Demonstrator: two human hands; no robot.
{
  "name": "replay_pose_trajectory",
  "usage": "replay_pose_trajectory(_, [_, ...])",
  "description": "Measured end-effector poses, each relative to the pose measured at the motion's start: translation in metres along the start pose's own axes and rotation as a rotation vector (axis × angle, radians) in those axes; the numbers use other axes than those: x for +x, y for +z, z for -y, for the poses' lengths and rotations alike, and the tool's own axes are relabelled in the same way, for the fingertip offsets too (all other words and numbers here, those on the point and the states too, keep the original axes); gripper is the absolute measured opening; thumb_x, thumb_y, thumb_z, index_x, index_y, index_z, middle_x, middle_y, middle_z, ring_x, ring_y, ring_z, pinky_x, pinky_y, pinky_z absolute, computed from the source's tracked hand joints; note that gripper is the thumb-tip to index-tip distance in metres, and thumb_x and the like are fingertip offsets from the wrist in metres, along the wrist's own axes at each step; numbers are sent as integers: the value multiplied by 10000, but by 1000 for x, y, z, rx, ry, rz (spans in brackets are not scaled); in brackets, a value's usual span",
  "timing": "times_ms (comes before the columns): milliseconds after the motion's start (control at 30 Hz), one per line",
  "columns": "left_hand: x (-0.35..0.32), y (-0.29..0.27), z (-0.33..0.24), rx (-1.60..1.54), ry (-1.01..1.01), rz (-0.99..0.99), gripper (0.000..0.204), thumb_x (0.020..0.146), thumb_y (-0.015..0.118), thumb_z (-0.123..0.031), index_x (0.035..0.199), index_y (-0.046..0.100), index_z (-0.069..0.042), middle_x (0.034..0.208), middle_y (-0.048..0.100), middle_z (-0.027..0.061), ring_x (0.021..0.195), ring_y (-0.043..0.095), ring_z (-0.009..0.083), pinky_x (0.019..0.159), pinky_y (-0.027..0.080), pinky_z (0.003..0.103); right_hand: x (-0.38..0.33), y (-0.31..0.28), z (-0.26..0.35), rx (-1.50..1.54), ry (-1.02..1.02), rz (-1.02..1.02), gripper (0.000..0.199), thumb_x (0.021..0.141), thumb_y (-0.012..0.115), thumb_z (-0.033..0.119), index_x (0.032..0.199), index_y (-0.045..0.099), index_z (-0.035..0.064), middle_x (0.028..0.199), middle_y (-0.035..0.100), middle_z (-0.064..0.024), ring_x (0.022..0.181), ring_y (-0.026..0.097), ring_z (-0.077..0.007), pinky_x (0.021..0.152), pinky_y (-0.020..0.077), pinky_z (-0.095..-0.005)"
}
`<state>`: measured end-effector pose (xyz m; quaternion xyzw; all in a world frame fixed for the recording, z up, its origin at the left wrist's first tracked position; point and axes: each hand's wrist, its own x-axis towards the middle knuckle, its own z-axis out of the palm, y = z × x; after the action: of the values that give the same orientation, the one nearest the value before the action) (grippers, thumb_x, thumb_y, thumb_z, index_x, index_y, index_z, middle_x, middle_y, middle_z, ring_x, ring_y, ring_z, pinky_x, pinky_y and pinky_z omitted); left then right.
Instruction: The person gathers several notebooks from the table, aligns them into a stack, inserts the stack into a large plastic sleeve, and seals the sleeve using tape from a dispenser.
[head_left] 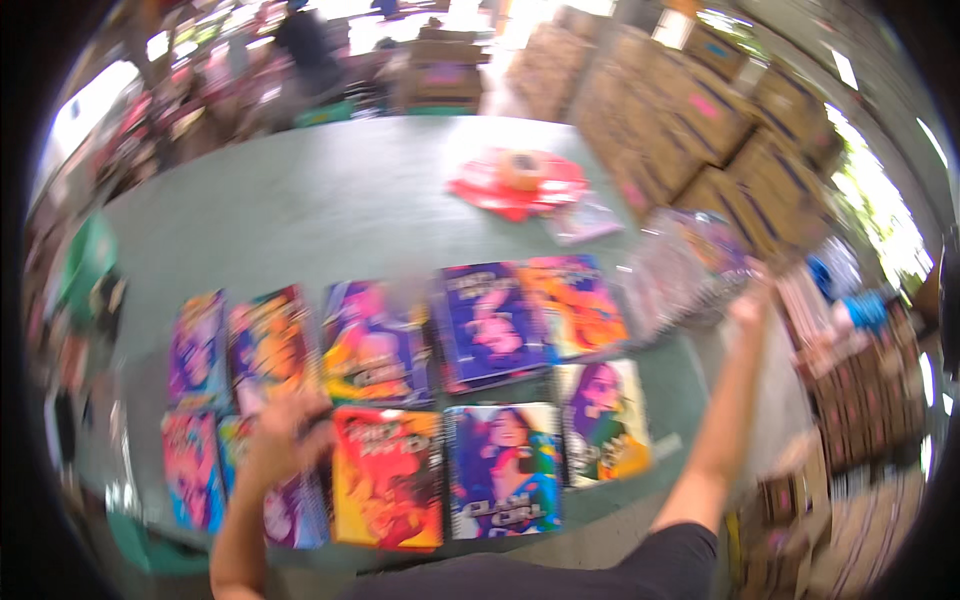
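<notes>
Frame blurred. Left hand (283,432) at 7 o'clock, fingers curled down onto a purple-covered spiral notebook (296,508) lying flat on the green bench (330,200); a real grip cannot be told. Right hand (750,305) at 3 o'clock, reaching to a clear-wrapped stack of notebooks (690,265) at the bench's right edge, touching it; how far open cannot be told. Two rows of glossy colourful notebooks cover the near bench. Red packets (518,182) at 12 o'clock. Brown cardboard boxes (700,110) at 1 o'clock.
</notes>
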<state>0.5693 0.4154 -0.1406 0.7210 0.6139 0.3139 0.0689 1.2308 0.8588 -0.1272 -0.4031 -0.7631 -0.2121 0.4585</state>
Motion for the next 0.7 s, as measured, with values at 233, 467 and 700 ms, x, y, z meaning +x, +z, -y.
replay_pose_trajectory(233, [-117, -129, 266, 213, -1378, -186, 1016, 549, 647, -780, 1105, 596, 69, 1104, 565, 335, 1103, 552, 390, 909, 441, 450, -1, -18, 72, 617, 1079, -137, 407, 861, 486, 238, 1203, 510, 18, 1109, 578, -123, 1037, 550, -259, 870, 461, -381])
replay_pose_trajectory(467, [-71, -114, 206, 659, -983, -498, 230, 828, 609, -258, 832, 621, -29, 810, 655, 208, 805, 645, 378, 674, 510, 463, 29, -26, 374, 951, 760, 508, 470, 916, 437, 351, 1247, 479, 20, 1151, 567, -136, 1062, 559, -251, 880, 476, -392])
replay_pose_trajectory(700, [5, -5, -20, 113, -27, 67, 194, 780, 605, -259, 771, 629, -66, 764, 614, 125, 717, 612, 306, 712, 487, 387, -79, 68, 601, 1536, 1232, 903, 297, 894, 597, 250, 1096, 572, 35, 995, 630, -76, 874, 619, -203, 760, 514, -366])
